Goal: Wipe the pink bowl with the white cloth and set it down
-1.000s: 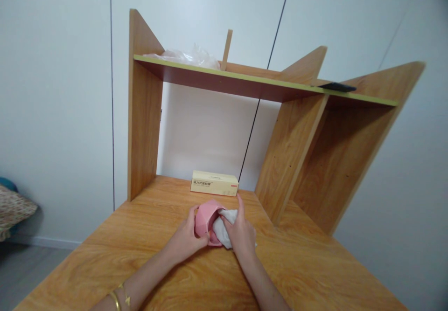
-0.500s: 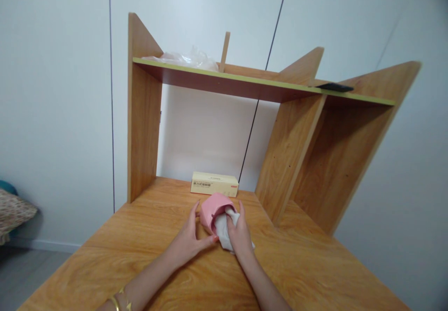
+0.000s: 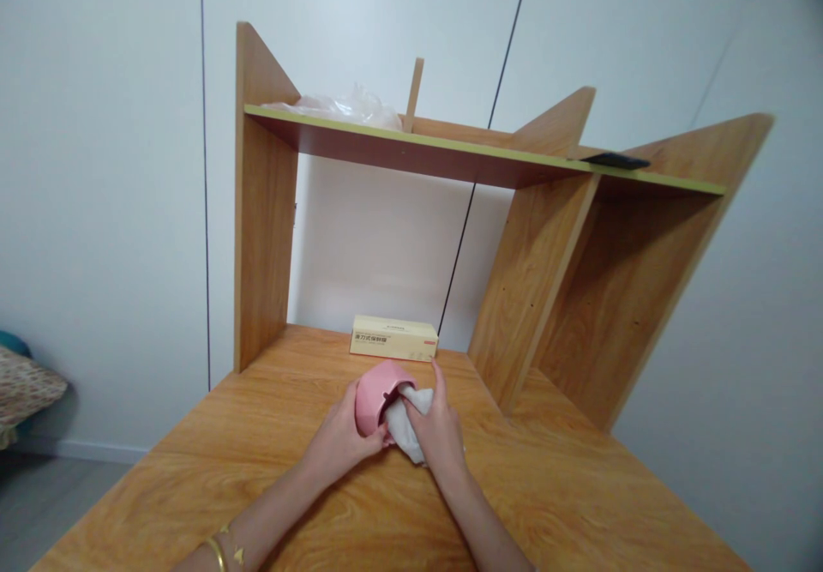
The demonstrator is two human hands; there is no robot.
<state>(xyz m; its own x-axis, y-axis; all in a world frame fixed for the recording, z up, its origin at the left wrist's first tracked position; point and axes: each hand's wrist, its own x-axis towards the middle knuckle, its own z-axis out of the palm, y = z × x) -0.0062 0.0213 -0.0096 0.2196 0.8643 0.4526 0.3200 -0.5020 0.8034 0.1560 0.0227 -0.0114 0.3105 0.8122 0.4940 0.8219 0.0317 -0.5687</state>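
A pink faceted container (image 3: 378, 394) is tilted on its side above the table, its opening turned toward the right. My left hand (image 3: 344, 435) is closed round its left and lower side, with the thumb near the rim. A white cloth (image 3: 404, 431) is bunched at the opening, part of it inside and part hanging out below. My right hand (image 3: 439, 430) pinches the cloth at the rim, the index finger pointing up and away from it. How far the cloth reaches inside is hidden.
Behind the hands, a cream cardboard box (image 3: 393, 339) with printed lettering stands on the wooden table (image 3: 257, 443). A wooden shelf unit (image 3: 263, 229) rises at the back, bearing a clear plastic bag (image 3: 351, 109) and a flat dark object (image 3: 615, 160). Patterned fabric (image 3: 29, 388) shows at far left.
The pink container has moved slightly left and turned in my left hand, which now wraps it more closely. My right hand and the cloth have shifted a little left with it.
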